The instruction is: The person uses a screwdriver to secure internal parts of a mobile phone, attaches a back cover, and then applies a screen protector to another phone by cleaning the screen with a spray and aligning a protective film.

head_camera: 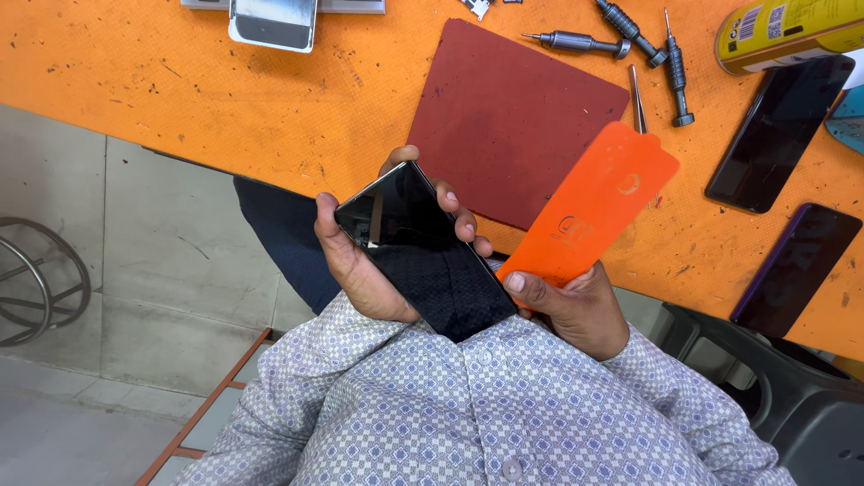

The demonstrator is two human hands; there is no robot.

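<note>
Orange top: workbench fills the far half of the view; its near edge runs slantwise from far left to near right, with grey floor open on the left.
Left hand: wraps a black phone from below, fingers curled over its far edge, thumb along the left side; a firm hold.
Phone: one in hand, glass face up, tilted, held off the bench just past its near edge and above the checked shirt.
Right hand: pinches one orange sheet, thumb on its near end, fingers beneath; the grip is closed on it.
Sheet: flat, rounded corners, lying slantwise over the bench edge, its far end near the mat, its near end just beside the phone's corner.
Mat: one dark red pad, bare, far of both hands.
Screwdrivers: three grey ones at far right of the mat, plus one thin metal pick touching the sheet's far end.
Spare phones: two dark ones at right, one far, one near, well apart from the hands.
Can: one yellow, lying at far right.
Grey device: one, at the far edge, left of the mat.
Open room: bare bench left of the mat.
</note>
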